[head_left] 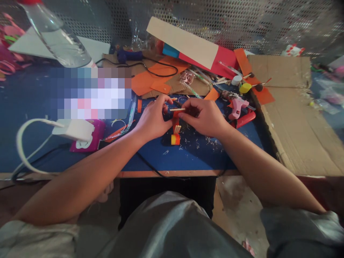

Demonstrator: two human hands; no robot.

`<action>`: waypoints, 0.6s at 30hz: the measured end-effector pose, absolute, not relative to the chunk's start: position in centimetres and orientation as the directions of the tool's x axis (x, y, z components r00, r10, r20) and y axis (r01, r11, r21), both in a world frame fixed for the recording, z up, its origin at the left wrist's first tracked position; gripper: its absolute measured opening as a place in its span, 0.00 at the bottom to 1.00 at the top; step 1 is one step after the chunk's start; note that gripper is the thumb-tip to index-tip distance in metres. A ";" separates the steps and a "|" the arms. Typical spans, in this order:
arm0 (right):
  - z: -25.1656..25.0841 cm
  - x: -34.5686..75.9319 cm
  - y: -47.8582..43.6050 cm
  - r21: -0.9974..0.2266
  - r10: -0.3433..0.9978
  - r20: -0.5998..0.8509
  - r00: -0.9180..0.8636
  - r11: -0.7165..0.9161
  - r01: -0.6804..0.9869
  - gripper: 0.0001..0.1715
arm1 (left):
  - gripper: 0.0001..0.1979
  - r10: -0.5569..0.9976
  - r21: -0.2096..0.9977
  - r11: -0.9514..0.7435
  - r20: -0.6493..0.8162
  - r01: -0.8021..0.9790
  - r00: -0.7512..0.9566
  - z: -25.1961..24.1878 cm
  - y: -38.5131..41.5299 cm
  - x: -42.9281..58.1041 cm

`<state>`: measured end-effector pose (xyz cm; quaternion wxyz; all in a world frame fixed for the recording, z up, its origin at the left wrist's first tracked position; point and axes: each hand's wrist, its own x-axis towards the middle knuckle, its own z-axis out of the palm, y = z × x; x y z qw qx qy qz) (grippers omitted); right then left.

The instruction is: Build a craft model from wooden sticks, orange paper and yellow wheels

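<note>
At the left, a clear red-capped bottle [57, 37] runs into a pixelated patch, where any writing is unreadable; rightward, the left hand [155, 116] curls on the near side of the table [153, 157], and whether it grips anything I cannot tell. Between the hands lies a short yellow-and-orange cylinder [175, 139], pale sticks [177, 129] bunched at its far side; just beyond, the right hand [205, 114] pinches a thin, straight, pale wooden stick [176, 109], roughly level, above the tabletop.
</note>
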<state>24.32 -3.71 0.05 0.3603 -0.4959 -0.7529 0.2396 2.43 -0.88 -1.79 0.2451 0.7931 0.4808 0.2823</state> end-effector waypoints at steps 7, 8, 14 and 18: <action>-0.1 24.3 -3.7 -0.720 0.907 0.341 -0.248 0.422 0.551 0.09 | 0.25 0.890 0.642 -0.449 0.256 0.622 0.378 -2.3 -0.5 2.5; -0.1 24.3 -3.7 -0.720 0.902 0.350 -0.255 0.433 0.542 0.09 | 0.25 0.887 0.640 -0.454 0.260 0.620 0.382 -2.3 -0.5 2.5; -0.1 24.2 -3.5 -0.663 0.835 0.457 -0.308 0.550 0.508 0.07 | 0.25 0.890 0.646 -0.447 0.248 0.619 0.383 -2.2 -0.5 2.5; -0.1 24.2 -3.4 -0.659 0.827 0.472 -0.304 0.560 0.502 0.06 | 0.26 0.898 0.649 -0.430 0.232 0.628 0.374 -2.1 -0.6 2.5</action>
